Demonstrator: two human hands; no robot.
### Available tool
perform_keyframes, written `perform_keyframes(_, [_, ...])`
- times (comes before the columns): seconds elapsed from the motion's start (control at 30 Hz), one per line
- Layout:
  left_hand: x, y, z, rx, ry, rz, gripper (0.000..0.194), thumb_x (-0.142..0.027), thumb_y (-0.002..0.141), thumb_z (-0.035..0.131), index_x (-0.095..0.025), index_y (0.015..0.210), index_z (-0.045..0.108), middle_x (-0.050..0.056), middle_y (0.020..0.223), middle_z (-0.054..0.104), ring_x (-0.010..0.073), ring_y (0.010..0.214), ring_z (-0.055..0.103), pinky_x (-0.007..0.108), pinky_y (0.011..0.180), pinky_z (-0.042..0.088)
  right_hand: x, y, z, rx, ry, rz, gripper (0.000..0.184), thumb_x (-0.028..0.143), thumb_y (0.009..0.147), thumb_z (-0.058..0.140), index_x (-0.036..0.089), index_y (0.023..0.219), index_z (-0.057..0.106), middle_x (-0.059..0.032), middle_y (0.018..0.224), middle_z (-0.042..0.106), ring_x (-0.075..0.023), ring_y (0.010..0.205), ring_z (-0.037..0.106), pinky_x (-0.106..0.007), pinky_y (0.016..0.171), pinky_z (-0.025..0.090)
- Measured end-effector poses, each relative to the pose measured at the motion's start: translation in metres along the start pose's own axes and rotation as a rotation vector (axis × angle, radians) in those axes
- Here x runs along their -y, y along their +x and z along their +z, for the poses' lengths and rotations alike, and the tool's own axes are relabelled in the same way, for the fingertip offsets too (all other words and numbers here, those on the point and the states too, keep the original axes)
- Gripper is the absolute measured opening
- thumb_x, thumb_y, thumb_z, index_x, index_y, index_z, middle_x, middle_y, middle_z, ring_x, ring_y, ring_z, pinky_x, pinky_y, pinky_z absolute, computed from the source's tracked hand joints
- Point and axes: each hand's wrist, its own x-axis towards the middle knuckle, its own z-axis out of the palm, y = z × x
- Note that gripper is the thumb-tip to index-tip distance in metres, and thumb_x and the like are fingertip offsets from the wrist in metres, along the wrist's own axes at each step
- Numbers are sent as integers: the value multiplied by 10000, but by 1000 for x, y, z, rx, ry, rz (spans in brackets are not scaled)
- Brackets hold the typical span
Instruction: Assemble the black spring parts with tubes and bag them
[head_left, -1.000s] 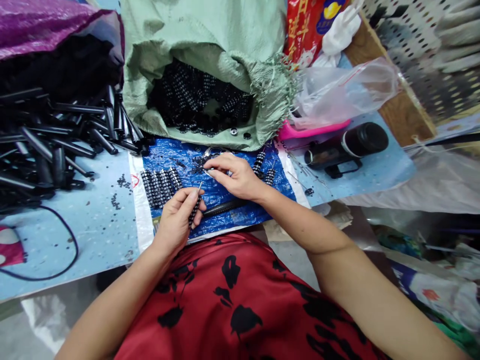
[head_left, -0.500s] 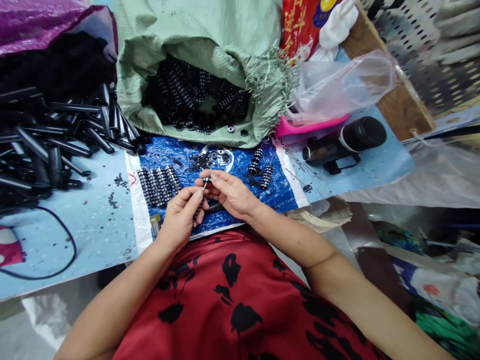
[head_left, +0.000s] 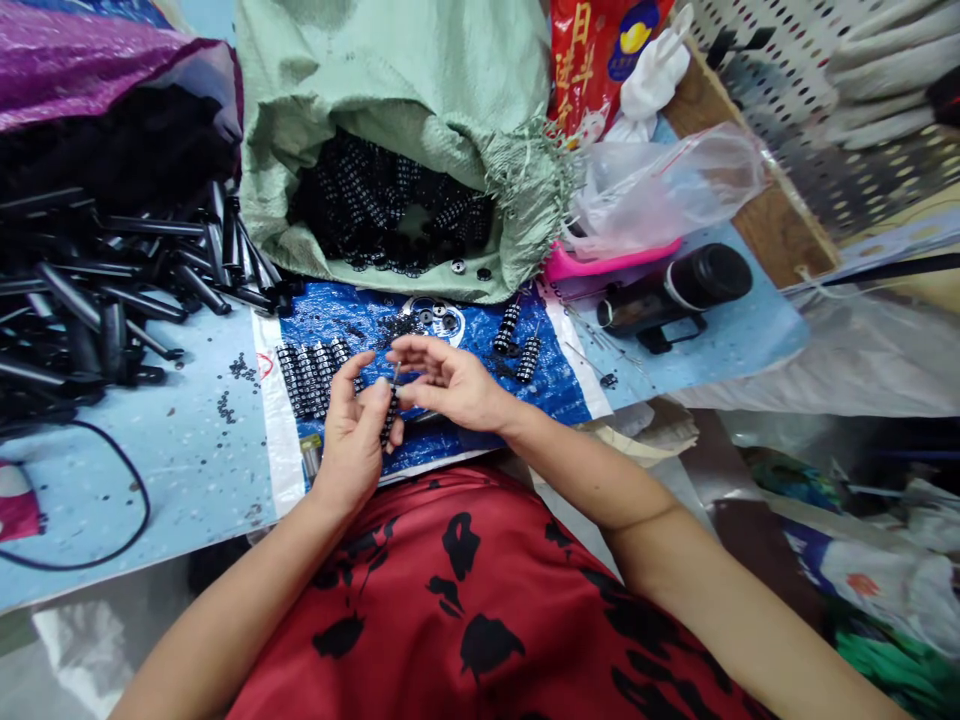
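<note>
My left hand [head_left: 354,430] is closed around a thin metal rod strung with small black wheels that carry white characters, a stack of number wheels [head_left: 389,415]. The rod's bare tip points up between my hands. My right hand [head_left: 450,388] is at the upper end of the stack, with its thumb against it and its fingers curved loosely about the rod tip. Left of my hands, several finished-looking stacks [head_left: 307,378] lie side by side on a blue plastic sheet [head_left: 566,385]. Two more stacks [head_left: 529,358] lie on its right side.
A pale green woven sack [head_left: 390,60] full of similar stacks lies open behind the sheet. Black handle-like parts [head_left: 112,310] are heaped at the left below a purple bag [head_left: 97,60]. At the right are a black bottle [head_left: 675,290], a pink tray [head_left: 607,262] and thin metal rods [head_left: 592,365].
My right hand has loosened its pinch, and its fingers have spread around the rod tip. The small wheel it held at the tip no longer shows there. The view has shifted slightly.
</note>
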Motion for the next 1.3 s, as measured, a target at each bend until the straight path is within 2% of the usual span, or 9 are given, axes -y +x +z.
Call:
perform_keyframes(0.07, [-5,1,0,-14,-3,4,487,-544,886,788,-236,1227,627,-12,790,684,80,489,545,184,435,409,0,17,-17,-55,-471,-143,400,376,1010,624,150,1340,622,-134,1426,626,-208,1292,603,-401,1131,532])
perform_keyframes(0.13, [-9,2,0,-26,-31,-31,478,-573,857,799,-195,1123,677,11,774,687,91,510,557,187,431,410,1,37,-33,-38,-908,-170,305,230,1059,462,113,1243,674,-168,1388,637,-244,1270,580,-475,1151,483])
perform_keyframes(0.23, [-14,3,-1,-96,-57,-91,503,-569,783,863,-172,1054,714,31,796,697,120,632,631,182,471,459,2,53,-47,59,-1144,-129,342,132,1039,405,101,1202,705,-172,1207,694,-252,1149,600,-491,1080,499])
perform_keyframes(0.3, [-15,3,-2,-126,-50,-106,508,-519,725,919,-163,1030,725,33,816,704,116,663,637,168,476,452,2,51,-45,5,-967,-185,305,164,1034,472,122,1223,708,-145,1189,693,-225,1143,611,-455,1089,507])
perform_keyframes(0.37, [-15,3,-2,-103,-49,-115,505,-481,714,933,-164,1044,720,25,799,706,96,595,598,164,457,419,3,39,-34,-83,-565,-180,248,293,1034,561,155,1177,708,-101,1156,695,-172,1085,646,-373,1037,550])
perform_keyframes(0.5, [-12,3,0,-18,-34,-138,465,-497,757,899,-152,991,694,22,747,703,76,492,543,173,437,392,2,13,0,-188,359,192,515,638,831,783,186,1021,626,0,923,678,-86,820,683,-221,769,602])
perform_keyframes(0.6, [-7,4,2,8,-1,-133,451,-495,761,895,-151,962,683,22,743,703,79,488,554,172,431,386,3,4,16,-264,660,350,645,624,639,925,184,972,591,32,879,674,-64,806,692,-165,738,603])
perform_keyframes(1.13, [-5,0,2,-10,59,-131,498,-531,733,905,-150,957,675,22,721,704,74,477,538,160,410,360,4,-4,15,-215,619,279,566,563,686,920,184,989,627,7,939,675,-80,866,674,-208,813,613])
perform_keyframes(1.3, [1,0,-1,-3,49,-114,476,-516,776,884,-170,1003,647,9,730,694,77,483,539,162,412,360,-1,-8,17,-168,438,180,517,577,772,851,184,1028,634,-14,993,678,-79,896,658,-203,835,593])
